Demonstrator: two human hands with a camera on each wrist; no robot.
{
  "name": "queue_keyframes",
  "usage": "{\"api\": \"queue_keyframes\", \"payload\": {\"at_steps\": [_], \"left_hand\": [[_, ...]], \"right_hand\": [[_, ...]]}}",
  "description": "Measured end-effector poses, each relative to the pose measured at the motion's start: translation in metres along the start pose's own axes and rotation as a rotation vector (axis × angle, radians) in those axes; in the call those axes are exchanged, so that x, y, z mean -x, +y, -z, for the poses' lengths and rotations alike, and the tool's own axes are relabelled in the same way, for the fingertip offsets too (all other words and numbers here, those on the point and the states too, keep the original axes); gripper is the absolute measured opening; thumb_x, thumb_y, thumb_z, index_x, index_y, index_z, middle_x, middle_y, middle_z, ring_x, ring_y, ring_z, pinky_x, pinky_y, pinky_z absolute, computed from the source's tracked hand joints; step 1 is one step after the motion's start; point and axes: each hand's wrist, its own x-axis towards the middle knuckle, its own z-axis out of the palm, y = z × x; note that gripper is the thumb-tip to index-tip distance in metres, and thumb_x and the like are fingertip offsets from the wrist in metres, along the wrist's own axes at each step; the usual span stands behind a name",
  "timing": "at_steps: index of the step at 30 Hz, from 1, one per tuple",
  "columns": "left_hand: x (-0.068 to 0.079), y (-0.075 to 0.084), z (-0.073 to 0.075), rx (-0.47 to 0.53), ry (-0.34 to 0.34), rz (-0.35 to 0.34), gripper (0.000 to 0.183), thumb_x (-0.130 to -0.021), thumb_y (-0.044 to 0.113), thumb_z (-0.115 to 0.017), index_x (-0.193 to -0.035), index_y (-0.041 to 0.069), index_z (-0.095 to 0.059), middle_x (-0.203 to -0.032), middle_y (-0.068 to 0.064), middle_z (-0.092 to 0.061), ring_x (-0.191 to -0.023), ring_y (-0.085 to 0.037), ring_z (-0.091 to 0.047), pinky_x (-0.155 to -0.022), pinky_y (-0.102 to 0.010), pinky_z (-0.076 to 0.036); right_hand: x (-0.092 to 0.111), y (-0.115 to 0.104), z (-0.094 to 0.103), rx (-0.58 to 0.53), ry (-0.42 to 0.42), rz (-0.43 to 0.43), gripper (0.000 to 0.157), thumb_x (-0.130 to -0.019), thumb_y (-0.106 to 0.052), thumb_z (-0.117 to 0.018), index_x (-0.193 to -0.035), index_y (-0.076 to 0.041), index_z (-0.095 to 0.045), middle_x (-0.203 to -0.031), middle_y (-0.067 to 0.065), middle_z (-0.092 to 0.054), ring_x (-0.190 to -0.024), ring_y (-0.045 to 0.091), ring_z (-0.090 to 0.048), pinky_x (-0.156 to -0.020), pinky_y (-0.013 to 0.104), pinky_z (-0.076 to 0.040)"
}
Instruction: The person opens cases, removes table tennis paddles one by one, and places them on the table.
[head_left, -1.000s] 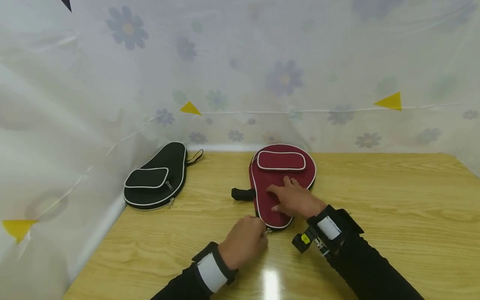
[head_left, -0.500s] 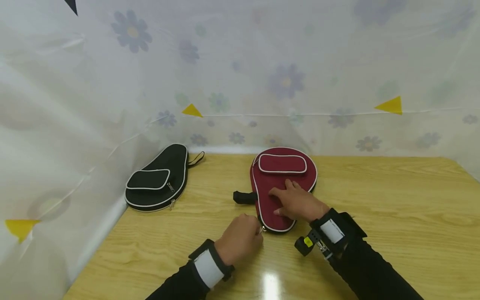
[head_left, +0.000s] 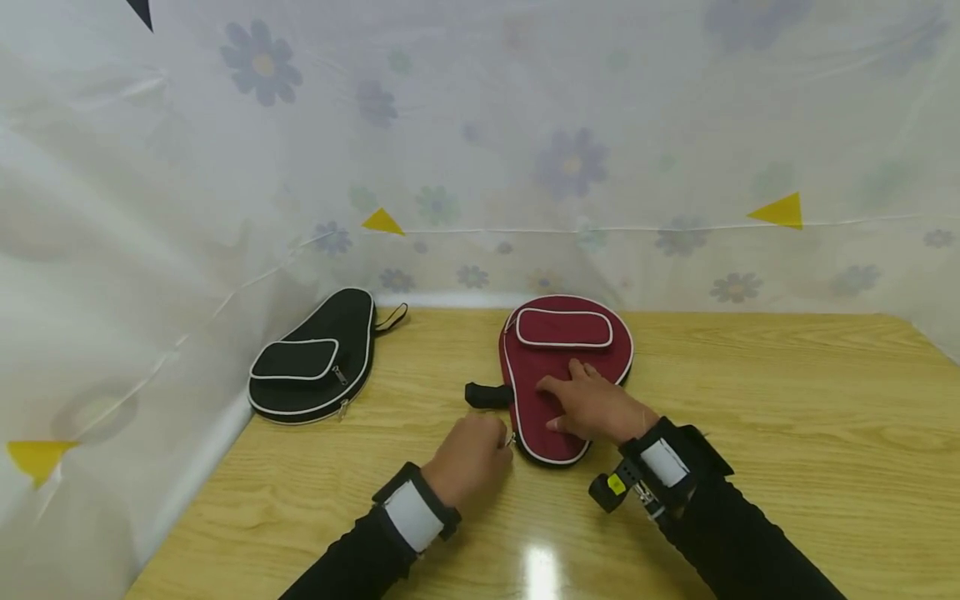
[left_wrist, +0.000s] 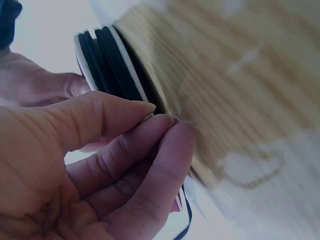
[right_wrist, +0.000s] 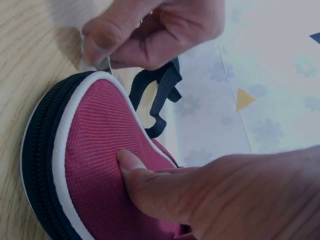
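A red paddle case (head_left: 534, 358) with white piping lies flat on the table, its narrow end toward me. My left hand (head_left: 468, 458) pinches the metal zipper pull (right_wrist: 104, 64) between thumb and fingers, at the left side of that narrow end. In the left wrist view the pull is mostly hidden by the left fingertips (left_wrist: 145, 107). My right hand (head_left: 600, 406) rests on the case's top face with fingers spread, and its thumb (right_wrist: 131, 162) presses the red fabric in the right wrist view. A black strap (head_left: 487, 396) sticks out from the case's left side.
Further left lies a black paddle case (head_left: 322, 358) with white piping and a wrist loop (head_left: 393, 317). The wooden table (head_left: 780, 433) meets a flowered white curtain (head_left: 480, 150) at the back and left.
My left hand has drawn the zipper pull round the case's narrow end, leftward and then away from me along its left edge. The right hand stays in place on the case.
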Motion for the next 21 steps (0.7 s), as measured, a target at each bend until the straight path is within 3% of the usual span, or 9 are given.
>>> {"api": "queue_keyframes", "payload": {"at_steps": [10, 21], "left_hand": [[-0.0048, -0.0016, 0.0001, 0.026, 0.026, -0.032, 0.047, -0.084, -0.003, -0.071, -0.051, 0.014, -0.041, -0.054, 0.012, -0.026, -0.047, -0.003, -0.025, -0.044, -0.018, -0.021], [0.0000, 0.0027, -0.0006, 0.016, -0.044, 0.076, 0.036, -0.086, 0.010, -0.075, -0.056, 0.012, -0.056, -0.058, 0.008, -0.046, -0.049, -0.006, -0.039, -0.045, -0.023, -0.032]], "right_hand": [[0.0022, 0.0014, 0.0045, 0.011, 0.020, 0.013, 0.045, -0.094, -0.022, -0.073, -0.135, -0.010, -0.060, -0.135, 0.037, -0.046, -0.135, 0.059, -0.036, -0.103, 0.060, -0.042], [0.0021, -0.0026, 0.0013, 0.009, 0.006, -0.015, 0.046, -0.094, -0.025, -0.073, -0.136, -0.011, -0.060, -0.140, 0.038, -0.043, -0.137, 0.057, -0.035, -0.101, 0.061, -0.043]]}}
